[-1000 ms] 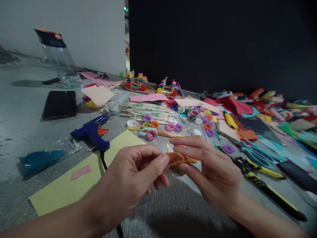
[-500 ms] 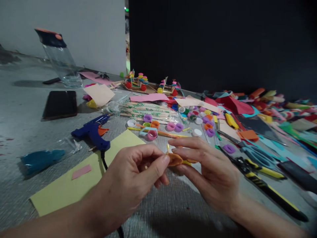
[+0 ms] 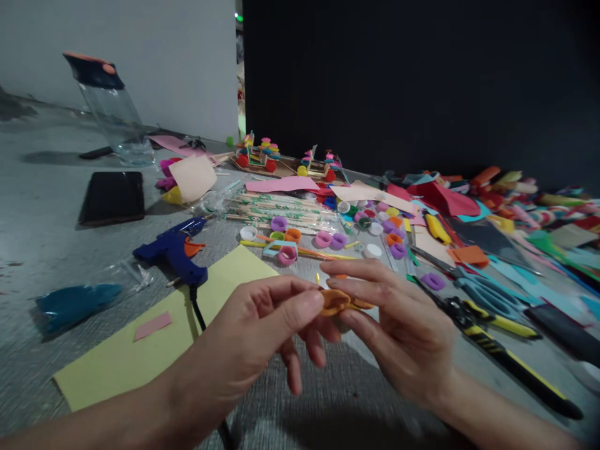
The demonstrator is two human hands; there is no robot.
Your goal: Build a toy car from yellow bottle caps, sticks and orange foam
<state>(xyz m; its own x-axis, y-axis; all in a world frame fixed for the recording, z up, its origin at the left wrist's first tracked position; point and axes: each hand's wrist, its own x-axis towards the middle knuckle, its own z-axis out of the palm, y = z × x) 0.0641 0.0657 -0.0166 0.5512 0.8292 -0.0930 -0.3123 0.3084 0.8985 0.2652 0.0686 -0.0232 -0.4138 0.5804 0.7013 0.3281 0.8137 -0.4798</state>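
Observation:
Between my two hands is a small orange curled piece [image 3: 335,302], soft-looking, its material hard to make out. My left hand [image 3: 255,340] pinches its left end between thumb and index finger, while the other fingers hang loosely below. On the opposite end, my right hand [image 3: 400,322] grips it with the thumb below and the fingertips above. Part of the piece is hidden behind the right fingers. Just behind it, a small yellow bit [image 3: 317,277] shows. Beyond my hands lie pink [image 3: 287,255], purple [image 3: 338,241] and orange [image 3: 293,235] plastic caps.
On the left are a blue hot glue gun [image 3: 173,250], a yellow-green paper sheet [image 3: 117,369], a phone [image 3: 112,197] and a water bottle [image 3: 115,115]. Wire strippers [image 3: 509,362] and scissors [image 3: 487,290] lie right. Behind are bagged wooden sticks [image 3: 276,209] and small stick-built models [image 3: 257,156].
My left hand's lower fingers have loosened and spread downward. The orange piece has turned, showing more of its curled face. Both hands keep hold of it.

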